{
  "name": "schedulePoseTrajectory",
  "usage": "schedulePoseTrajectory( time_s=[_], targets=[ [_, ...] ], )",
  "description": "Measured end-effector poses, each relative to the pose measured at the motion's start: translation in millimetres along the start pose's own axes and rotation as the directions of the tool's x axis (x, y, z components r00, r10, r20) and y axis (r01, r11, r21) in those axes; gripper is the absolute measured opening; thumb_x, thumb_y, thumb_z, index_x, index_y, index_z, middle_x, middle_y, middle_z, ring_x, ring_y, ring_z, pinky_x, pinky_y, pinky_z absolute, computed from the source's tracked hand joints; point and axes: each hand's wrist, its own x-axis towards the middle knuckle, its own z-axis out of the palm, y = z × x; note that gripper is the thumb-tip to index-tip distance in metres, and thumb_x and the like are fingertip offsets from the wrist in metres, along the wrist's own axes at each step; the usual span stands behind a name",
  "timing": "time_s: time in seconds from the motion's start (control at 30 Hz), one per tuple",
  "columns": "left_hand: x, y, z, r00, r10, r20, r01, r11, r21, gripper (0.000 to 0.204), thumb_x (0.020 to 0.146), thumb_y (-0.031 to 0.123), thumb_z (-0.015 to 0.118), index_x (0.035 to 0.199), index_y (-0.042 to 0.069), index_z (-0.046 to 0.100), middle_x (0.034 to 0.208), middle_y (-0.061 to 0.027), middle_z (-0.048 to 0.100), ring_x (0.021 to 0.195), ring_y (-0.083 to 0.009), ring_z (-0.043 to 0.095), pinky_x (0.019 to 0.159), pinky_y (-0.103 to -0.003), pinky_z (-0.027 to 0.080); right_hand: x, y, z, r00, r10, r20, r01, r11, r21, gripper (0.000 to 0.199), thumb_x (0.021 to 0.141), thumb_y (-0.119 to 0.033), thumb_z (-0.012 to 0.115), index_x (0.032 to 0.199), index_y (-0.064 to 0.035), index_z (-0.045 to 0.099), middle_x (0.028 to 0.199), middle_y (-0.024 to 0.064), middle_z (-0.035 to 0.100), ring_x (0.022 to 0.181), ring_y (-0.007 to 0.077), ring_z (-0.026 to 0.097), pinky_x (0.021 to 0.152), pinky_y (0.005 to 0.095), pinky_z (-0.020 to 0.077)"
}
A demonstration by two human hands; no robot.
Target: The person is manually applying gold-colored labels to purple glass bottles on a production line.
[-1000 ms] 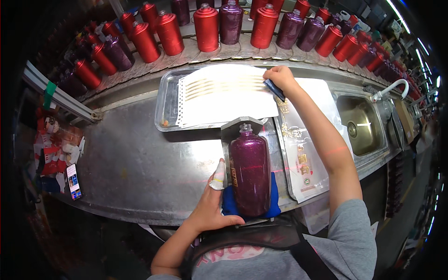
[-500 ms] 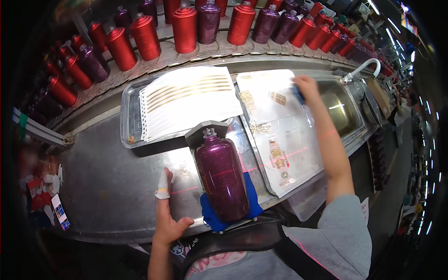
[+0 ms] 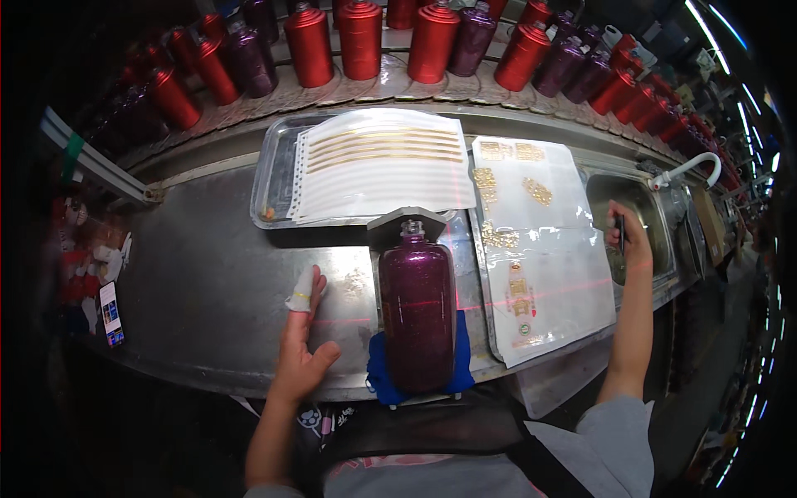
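Since half a second ago the right hand has swung away from the decal sheet to the small sink at the right end of the bench, while the left hand has slid slightly away from the bottle and now lies flat on the steel.

Head view: one purple glitter bottle lies on its side in the middle of the steel worktable, neck pointing away, resting on one blue cloth pad. The left hand is spread open, palm down, just beside the bottle without touching it; one fingertip wears a white wrap. The right hand is closed around one dark, thin tool above the sink basin. One metal tray behind the bottle carries a fan of white sheets with gold strips. One clear sheet of gold decals lies to the bottle's right. One white tap curves over the sink. Rows of red and purple bottles line the back; too many run off at the edges to count.
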Motion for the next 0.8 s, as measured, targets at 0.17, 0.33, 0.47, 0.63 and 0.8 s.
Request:
schedulePoseTrajectory(
  time_s=[0.17, 0.33, 0.47, 0.63, 0.8],
  targets=[
    [3.0, 1.0, 6.1, 1.000, 0.011, 0.011, -0.011, 0.999, -0.046, 0.102, 0.085, 0.052, 0.068, 0.153, -0.004, 0.014, 0.158, -0.0190, 0.022, 0.146, -0.0317, 0.026, 0.118, -0.043, 0.019, -63.9, -25.8, 189.8, 0.902, -0.141, 0.409, 0.286, 0.904, -0.318, 0.033, 0.094, -0.033, 0.063, 0.071, -0.0100, 0.055, 0.054, -0.0004, 0.049, 0.038, 0.0084, 0.042, 0.036, 0.0241, 0.0336],
    [-7.6, 4.6, 10.5, 1.000, 0.021, 0.017, -0.020, 0.999, -0.036, 0.103, 0.086, 0.054, 0.067, 0.152, -0.005, 0.015, 0.159, -0.0195, 0.022, 0.146, -0.0321, 0.025, 0.118, -0.044, 0.020, -42.3, -19.9, 327.9, 0.745, -0.334, 0.577, 0.615, 0.680, -0.400, 0.032, 0.090, -0.033, 0.067, 0.076, -0.0050, 0.064, 0.061, 0.0046, 0.059, 0.049, 0.0128, 0.054, 0.046, 0.0285, 0.0414],
    [-18.6, 4.0, 5.6, 1.000, 0.018, -0.017, -0.019, 0.999, -0.045, 0.103, 0.085, 0.055, 0.067, 0.152, -0.005, 0.015, 0.158, -0.0202, 0.023, 0.145, -0.0326, 0.027, 0.118, -0.044, 0.022, -3.2, -12.2, 349.3, 0.682, -0.628, 0.374, 0.521, 0.057, -0.852, 0.045, 0.075, -0.042, 0.075, 0.081, 0.0023, 0.069, 0.074, 0.0184, 0.068, 0.071, 0.0233, 0.067, 0.070, 0.0368, 0.0510],
    [-19.0, -0.9, -6.5, 0.999, 0.012, -0.040, -0.015, 0.997, -0.070, 0.101, 0.086, 0.052, 0.068, 0.151, -0.005, 0.017, 0.157, -0.0206, 0.025, 0.144, -0.0324, 0.028, 0.117, -0.043, 0.023, 44.2, -8.6, 337.4, 0.817, -0.371, 0.441, 0.573, 0.446, -0.687, 0.041, 0.069, -0.039, 0.080, 0.071, 0.0010, 0.070, 0.066, 0.0148, 0.067, 0.061, 0.0228, 0.066, 0.063, 0.0358, 0.0514],
    [-7.8, -2.0, -17.7, 0.998, 0.069, -0.007, -0.069, 0.997, -0.017, 0.094, 0.085, 0.041, 0.072, 0.151, -0.005, 0.022, 0.154, -0.0207, 0.031, 0.143, -0.0325, 0.032, 0.116, -0.043, 0.025, 39.7, -9.0, 335.0, 0.763, -0.468, 0.446, 0.620, 0.334, -0.710, 0.031, 0.073, -0.030, 0.076, 0.076, 0.0009, 0.071, 0.069, 0.0140, 0.068, 0.063, 0.0221, 0.066, 0.065, 0.0350, 0.0515]
  ],
)
